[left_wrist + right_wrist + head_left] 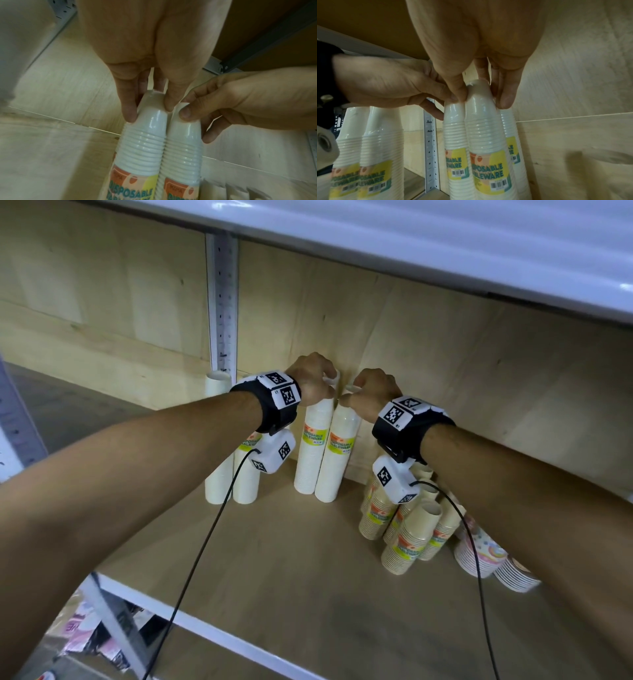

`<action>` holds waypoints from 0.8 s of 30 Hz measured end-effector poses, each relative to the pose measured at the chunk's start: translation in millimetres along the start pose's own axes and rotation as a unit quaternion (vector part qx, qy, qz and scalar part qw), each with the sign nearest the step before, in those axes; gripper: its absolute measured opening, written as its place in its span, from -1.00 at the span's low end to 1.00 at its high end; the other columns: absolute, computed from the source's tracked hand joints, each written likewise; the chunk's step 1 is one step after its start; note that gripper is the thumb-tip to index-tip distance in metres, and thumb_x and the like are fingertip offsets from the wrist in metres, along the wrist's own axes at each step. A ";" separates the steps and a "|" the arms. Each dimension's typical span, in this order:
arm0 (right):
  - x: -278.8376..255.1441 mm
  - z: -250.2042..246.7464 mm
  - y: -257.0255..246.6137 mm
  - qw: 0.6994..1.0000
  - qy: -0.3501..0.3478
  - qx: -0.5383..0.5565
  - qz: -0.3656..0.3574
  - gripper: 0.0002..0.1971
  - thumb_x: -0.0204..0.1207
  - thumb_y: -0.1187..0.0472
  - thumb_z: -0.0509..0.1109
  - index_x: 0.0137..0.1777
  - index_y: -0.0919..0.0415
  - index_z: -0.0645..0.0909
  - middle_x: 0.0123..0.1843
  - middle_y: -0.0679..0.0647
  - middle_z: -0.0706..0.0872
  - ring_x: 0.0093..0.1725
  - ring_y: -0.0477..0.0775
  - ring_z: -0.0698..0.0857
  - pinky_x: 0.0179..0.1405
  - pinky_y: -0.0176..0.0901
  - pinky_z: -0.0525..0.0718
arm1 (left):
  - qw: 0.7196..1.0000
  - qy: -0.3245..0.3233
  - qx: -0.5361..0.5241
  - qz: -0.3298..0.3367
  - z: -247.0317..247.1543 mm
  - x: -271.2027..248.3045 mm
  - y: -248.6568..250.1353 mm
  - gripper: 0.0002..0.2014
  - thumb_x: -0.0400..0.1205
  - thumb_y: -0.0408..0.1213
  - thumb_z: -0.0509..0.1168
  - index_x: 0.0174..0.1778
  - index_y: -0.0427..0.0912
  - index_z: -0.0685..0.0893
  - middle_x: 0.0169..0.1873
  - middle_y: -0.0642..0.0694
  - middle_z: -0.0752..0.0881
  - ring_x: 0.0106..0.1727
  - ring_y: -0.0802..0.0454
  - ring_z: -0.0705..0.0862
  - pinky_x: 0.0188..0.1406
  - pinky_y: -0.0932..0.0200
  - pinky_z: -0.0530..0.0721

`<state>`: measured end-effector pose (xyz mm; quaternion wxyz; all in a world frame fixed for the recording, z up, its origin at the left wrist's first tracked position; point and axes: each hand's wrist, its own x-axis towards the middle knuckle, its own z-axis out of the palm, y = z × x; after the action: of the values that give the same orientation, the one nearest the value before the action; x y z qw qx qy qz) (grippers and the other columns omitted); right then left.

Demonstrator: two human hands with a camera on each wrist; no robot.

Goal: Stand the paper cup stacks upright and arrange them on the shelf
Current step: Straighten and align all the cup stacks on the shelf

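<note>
On wooden shelf (274,542), upright cup stacks (329,453).

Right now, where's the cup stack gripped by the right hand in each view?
Head: centre, right one of the held pair, cup stack under right hand.
Left wrist: lower centre, right of the pair.
Right wrist: centre, frontmost.
Landmark: perforated white upright, left of the stack in all.
</note>
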<state>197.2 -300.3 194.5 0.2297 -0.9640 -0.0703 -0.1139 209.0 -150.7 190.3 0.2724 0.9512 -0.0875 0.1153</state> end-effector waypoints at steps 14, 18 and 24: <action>1.2 -20.5 -23.7 0.999 0.037 0.007 -0.039 -0.49 0.43 -0.03 0.49 0.31 0.22 0.58 0.32 0.18 0.53 0.21 0.18 0.64 0.21 0.04 0.67 | 0.999 0.026 -0.025 -0.017 -47.7 -15.9 1.9 -0.56 0.58 -0.11 0.43 0.38 -0.08 0.62 0.34 -0.10 0.59 0.27 -0.06 0.63 0.12 0.16 0.60; -0.7 -23.7 -47.5 0.996 0.038 0.011 -0.083 -0.51 0.47 0.01 0.45 0.36 0.20 0.56 0.35 0.17 0.50 0.29 0.14 0.58 0.21 -0.06 0.61 | 0.998 0.058 -0.011 -0.027 -74.6 -27.3 -4.4 -0.62 0.59 -0.11 0.42 0.33 -0.02 0.65 0.36 -0.07 0.58 0.30 -0.05 0.61 0.18 0.16 0.58; -9.8 -3.6 -86.9 0.991 0.010 0.053 -0.123 -0.48 0.48 -0.01 0.45 0.40 0.15 0.53 0.36 0.12 0.59 0.30 0.12 0.62 0.11 -0.22 0.54 | 0.995 0.082 0.012 -0.060 -108.7 -47.9 -28.9 -0.60 0.61 -0.08 0.41 0.36 -0.06 0.64 0.38 -0.10 0.60 0.38 -0.10 0.59 0.34 0.03 0.59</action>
<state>170.8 -225.9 232.3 0.2651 -0.9333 -0.1921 -0.1474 151.1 -63.0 252.8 0.2733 0.9455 -0.0063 0.1771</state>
